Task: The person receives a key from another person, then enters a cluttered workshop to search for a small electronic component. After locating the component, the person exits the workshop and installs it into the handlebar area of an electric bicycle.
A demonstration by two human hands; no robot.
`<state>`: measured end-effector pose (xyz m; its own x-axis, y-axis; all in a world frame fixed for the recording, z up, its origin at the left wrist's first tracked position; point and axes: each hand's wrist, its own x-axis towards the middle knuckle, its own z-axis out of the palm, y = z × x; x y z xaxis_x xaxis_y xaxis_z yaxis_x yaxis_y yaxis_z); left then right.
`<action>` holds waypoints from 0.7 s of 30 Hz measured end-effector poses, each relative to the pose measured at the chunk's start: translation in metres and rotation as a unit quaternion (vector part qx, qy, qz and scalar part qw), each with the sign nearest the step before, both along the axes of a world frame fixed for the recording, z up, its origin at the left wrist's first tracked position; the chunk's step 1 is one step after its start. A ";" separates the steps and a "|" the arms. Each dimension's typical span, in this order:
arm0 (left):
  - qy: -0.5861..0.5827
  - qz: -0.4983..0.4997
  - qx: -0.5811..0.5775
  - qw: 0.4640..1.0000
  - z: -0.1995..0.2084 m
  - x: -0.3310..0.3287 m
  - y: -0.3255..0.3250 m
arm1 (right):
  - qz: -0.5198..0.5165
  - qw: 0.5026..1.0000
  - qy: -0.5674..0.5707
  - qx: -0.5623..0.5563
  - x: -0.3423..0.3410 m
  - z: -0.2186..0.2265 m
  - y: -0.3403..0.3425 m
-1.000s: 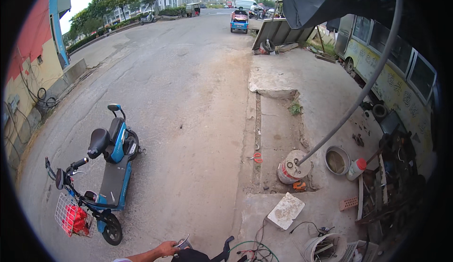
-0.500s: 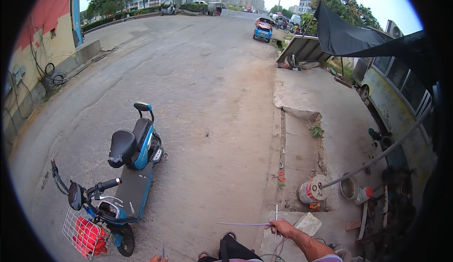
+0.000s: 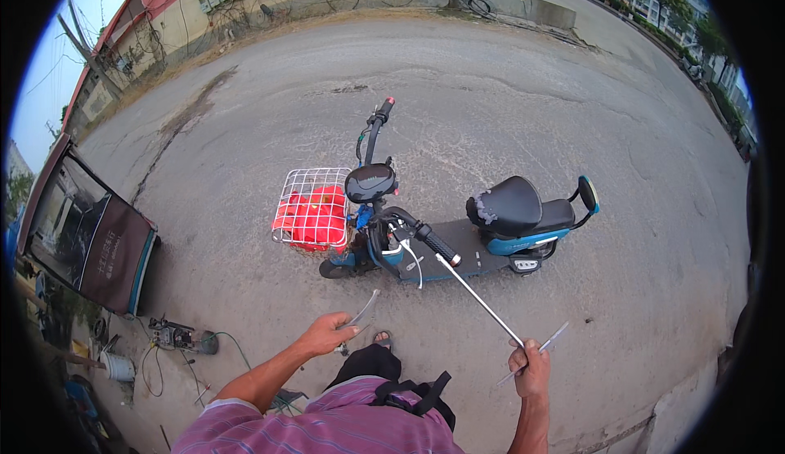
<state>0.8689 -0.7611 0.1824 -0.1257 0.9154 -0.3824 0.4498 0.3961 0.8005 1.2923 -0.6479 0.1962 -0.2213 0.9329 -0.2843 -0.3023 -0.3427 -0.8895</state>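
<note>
My right hand [image 3: 531,366] is closed around the crossbar of a long T-handle wrench [image 3: 484,305], a thin silver shaft with a bar across its end. The shaft slants up and left, its tip appearing close to the right handlebar grip of a blue and black electric scooter [image 3: 507,246]; I cannot tell whether they touch. Nearer to me on the left, my left hand [image 3: 329,333] is closed on a slim, curved grey tool [image 3: 365,308] whose kind is unclear. A white wire basket [image 3: 282,237] with a red bag [image 3: 315,215] sits at the scooter's front.
At the left stands a covered three-wheeler [image 3: 114,250] with a dark panel. A small machine with a wheel [image 3: 181,337] and a green hose [image 3: 244,354] lie on the ground, near a white bucket [image 3: 118,366]. Beyond the road is a wall [image 3: 376,0] with hanging cables.
My view has swung left, so the scooter now lies in front of me and the three-wheeler shows. The wrench's shaft now points towards the scooter, and more of my left hand has come into view.
</note>
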 end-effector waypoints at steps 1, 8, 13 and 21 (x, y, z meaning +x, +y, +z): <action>-0.022 0.029 -0.002 0.999 0.013 -0.004 -0.002 | 0.011 1.000 0.015 0.001 -0.014 0.006 0.025; -0.094 0.115 0.040 0.988 0.017 -0.037 0.078 | 0.038 0.996 0.077 -0.029 -0.074 0.009 0.171; -0.127 0.117 0.055 0.983 0.007 -0.059 0.181 | 0.059 0.990 0.090 -0.095 -0.112 0.002 0.233; -0.126 0.091 0.105 0.982 0.004 -0.043 0.314 | 0.148 0.969 0.121 -0.158 -0.187 -0.001 0.356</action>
<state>0.8261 -0.4473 0.1860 -0.2203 0.9483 -0.2284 0.1636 0.2668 0.9498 1.1057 -0.2917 0.1950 -0.5618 0.6936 -0.4510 -0.3361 -0.6894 -0.6417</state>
